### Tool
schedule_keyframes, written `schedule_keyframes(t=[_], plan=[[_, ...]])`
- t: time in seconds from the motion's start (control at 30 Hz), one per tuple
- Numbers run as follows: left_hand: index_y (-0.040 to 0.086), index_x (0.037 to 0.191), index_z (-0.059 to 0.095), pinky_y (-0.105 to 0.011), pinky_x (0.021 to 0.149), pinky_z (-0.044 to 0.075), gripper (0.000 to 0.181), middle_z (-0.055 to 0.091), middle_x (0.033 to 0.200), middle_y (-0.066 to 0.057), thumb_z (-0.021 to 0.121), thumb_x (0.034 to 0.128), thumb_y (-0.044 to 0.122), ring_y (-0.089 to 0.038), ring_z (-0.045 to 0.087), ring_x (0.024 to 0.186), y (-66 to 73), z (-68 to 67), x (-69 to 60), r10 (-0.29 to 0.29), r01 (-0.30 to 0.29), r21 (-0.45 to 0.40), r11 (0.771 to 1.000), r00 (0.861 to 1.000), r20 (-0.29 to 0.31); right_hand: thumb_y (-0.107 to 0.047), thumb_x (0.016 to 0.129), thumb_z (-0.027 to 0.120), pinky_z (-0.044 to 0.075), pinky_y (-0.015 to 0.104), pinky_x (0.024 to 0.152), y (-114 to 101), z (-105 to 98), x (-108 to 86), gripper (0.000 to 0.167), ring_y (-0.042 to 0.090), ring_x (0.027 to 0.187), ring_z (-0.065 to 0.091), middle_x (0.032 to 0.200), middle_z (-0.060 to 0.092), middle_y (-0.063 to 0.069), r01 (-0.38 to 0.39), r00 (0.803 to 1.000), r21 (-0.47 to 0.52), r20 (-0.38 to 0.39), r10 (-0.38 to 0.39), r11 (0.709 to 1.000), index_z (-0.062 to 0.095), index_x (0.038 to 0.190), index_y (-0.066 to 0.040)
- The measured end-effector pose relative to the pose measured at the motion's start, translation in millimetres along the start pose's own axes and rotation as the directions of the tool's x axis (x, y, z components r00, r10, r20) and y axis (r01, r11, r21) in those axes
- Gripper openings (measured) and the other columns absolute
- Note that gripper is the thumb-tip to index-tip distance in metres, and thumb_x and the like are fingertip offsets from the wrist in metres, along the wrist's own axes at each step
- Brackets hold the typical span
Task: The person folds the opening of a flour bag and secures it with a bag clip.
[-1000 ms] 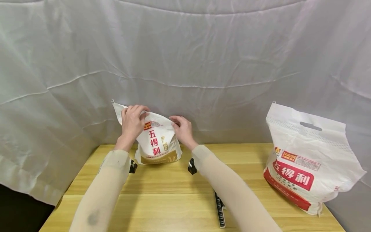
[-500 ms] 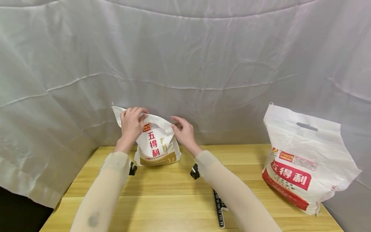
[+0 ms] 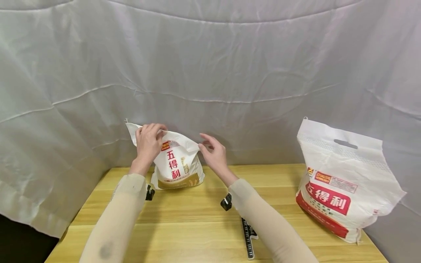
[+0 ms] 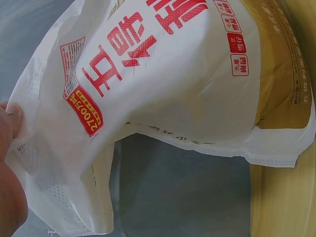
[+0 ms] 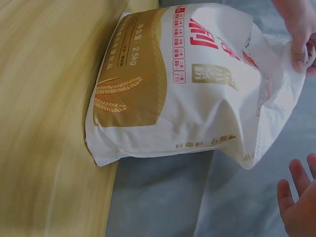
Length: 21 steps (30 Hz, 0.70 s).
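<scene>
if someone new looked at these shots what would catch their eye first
Probably the bulky white sack with a red base band and slotted handle, on the right of the yellow wood-grain table. Next, the white sack with a gold base band, at the table's back left, its top gripped by the left hand, the right hand open beside it.

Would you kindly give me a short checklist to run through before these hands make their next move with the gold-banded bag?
1. Left hand holding the gold-banded bag near its top: ok.
2. Right hand holding that bag: not ok; the right wrist view shows a gap.
3. Bag's base resting on the table: ok.
4. Red-banded bag standing apart from it: ok.
5. Patterned strip free of the right sleeve: cannot tell; they overlap in the head view.
</scene>
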State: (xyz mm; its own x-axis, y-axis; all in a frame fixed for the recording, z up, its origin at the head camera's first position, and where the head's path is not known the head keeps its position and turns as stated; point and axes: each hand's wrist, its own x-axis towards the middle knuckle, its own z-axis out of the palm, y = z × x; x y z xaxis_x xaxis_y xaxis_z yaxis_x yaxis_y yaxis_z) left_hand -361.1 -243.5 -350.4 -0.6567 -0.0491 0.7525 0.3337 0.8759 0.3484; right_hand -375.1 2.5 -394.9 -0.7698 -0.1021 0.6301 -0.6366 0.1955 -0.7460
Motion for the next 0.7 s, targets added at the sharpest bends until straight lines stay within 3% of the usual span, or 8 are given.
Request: schedule_keyframes(t=[0.43, 0.53, 0.7], plan=[[0.011, 0.103, 0.072, -0.058, 0.11, 0.03, 0.011, 0.074, 0.109, -0.011, 0.066, 0.0987, 0.002, -0.036, 0.057, 0.109, -2.8, 2.6, 2.6, -0.007, 0.007, -0.007, 1.0, 1.0, 0.008, -0.004, 0.093, 0.074, 0.054, 0.06, 0.096, 0, -23, -18.1, 0.041, 0.042, 0.11, 0.069, 0.133, 0.07, 0.012, 0.072, 0.997, 0.032, -0.042, -0.071, 0.997, 0.069, 0.133, -0.008], [0.011, 0.103, 0.072, -0.058, 0.11, 0.03, 0.012, 0.074, 0.11, -0.011, 0.066, 0.0985, 0.003, -0.036, 0.057, 0.109, -4.0, 2.6, 2.5, -0.012, 0.012, -0.001, 1.0, 1.0, 0.015, -0.003, 0.093, 0.074, 0.054, 0.063, 0.095, 1, -30, -24.3, 0.04, 0.045, 0.109, 0.069, 0.134, 0.069, 0.013, 0.074, 0.996, 0.037, -0.046, -0.072, 0.997, 0.069, 0.133, -0.007], [0.011, 0.104, 0.073, -0.058, 0.109, 0.031, 0.011, 0.074, 0.11, -0.011, 0.067, 0.0983, 0.003, -0.036, 0.058, 0.11, -7.9, 0.1, 2.1, -0.016, 0.016, 0.002, 1.0, 1.0, 0.014, -0.003, 0.094, 0.074, 0.055, 0.058, 0.097, 0, -38, -35.2, 0.042, 0.039, 0.11, 0.07, 0.135, 0.068, 0.012, 0.033, 0.999, -0.004, -0.025, -0.033, 0.999, 0.068, 0.135, -0.007]])
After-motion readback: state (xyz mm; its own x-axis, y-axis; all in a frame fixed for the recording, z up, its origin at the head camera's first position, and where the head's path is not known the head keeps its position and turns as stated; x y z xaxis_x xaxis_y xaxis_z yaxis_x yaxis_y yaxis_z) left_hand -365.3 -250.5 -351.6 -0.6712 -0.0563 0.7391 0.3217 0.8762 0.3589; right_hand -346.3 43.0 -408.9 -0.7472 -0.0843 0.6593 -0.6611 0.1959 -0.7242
